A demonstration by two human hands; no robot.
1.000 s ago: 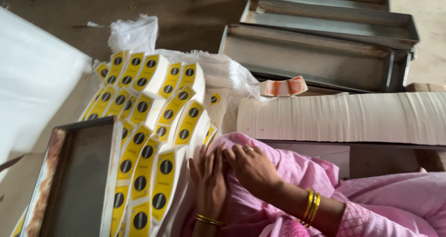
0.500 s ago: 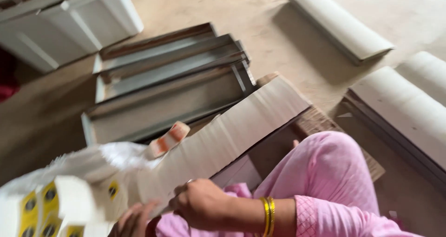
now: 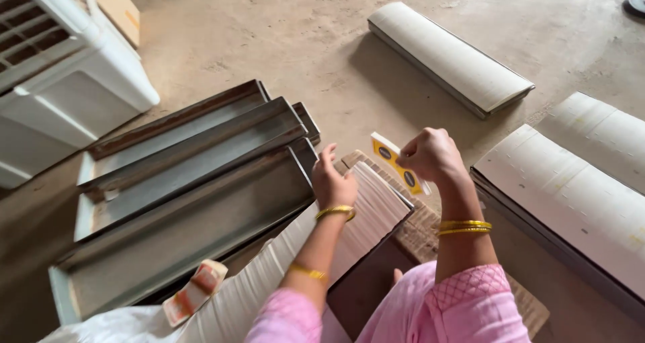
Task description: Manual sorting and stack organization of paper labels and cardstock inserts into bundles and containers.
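My right hand (image 3: 431, 156) is raised and pinches a flat yellow and white carton blank (image 3: 399, 166) with dark round marks. My left hand (image 3: 332, 180) hovers just left of it, fingers apart, above the end of a long row of stacked white card blanks (image 3: 366, 212) that lies in a dark tray. Both wrists carry gold bangles and pink sleeves.
Three long metal trays (image 3: 195, 182) lie nested on the floor to the left, a small orange and white packet (image 3: 195, 292) at their near end. More rows of white card stacks lie at right (image 3: 571, 195) and far (image 3: 450, 54). A white air cooler (image 3: 60, 67) stands far left.
The view has swung away from the pile of yellow carton blanks to the trays and card rows. My right hand has risen with one blank; my left hand has come up beside it.
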